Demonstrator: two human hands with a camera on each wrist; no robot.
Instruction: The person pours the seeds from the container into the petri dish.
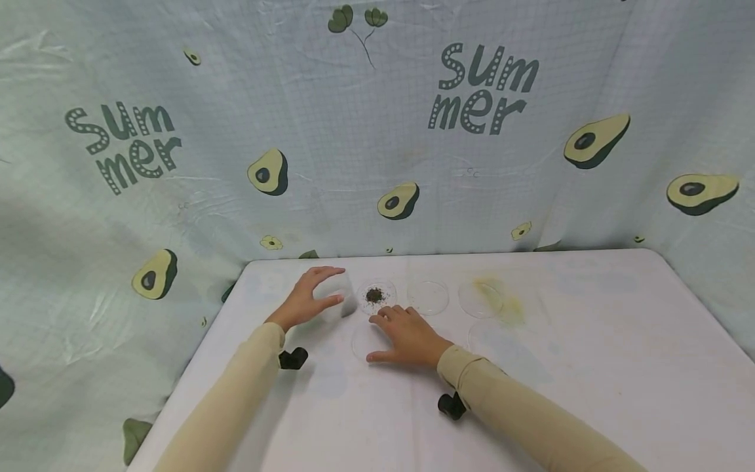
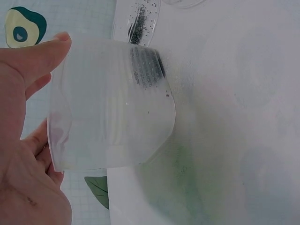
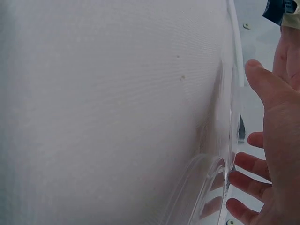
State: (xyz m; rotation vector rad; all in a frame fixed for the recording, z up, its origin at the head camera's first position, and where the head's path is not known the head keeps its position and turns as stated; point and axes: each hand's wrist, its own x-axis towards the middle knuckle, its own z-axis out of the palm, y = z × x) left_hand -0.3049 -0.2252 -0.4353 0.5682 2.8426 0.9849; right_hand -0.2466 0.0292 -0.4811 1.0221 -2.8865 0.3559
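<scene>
My left hand (image 1: 307, 298) holds a translucent ribbed plastic container (image 2: 101, 108) between thumb and fingers, near its rim. Dark granules (image 2: 145, 65) show through the container's wall toward its base. Right beside it on the table lies a clear round shallow dish (image 1: 361, 298) with a small heap of dark granules (image 1: 375, 295) in it. My right hand (image 1: 409, 337) is spread over another clear round dish (image 1: 361, 351), thumb apart from the fingers. In the right wrist view the fingertips (image 3: 243, 180) are close to a clear dish rim; whether they touch cannot be told.
More clear dishes stand to the right, one in the back row (image 1: 427, 298), another beside it (image 1: 472, 301) near a yellowish stain (image 1: 501, 301) on the white table (image 1: 590, 367). Behind the table hangs a curtain (image 1: 330, 131) printed with avocados.
</scene>
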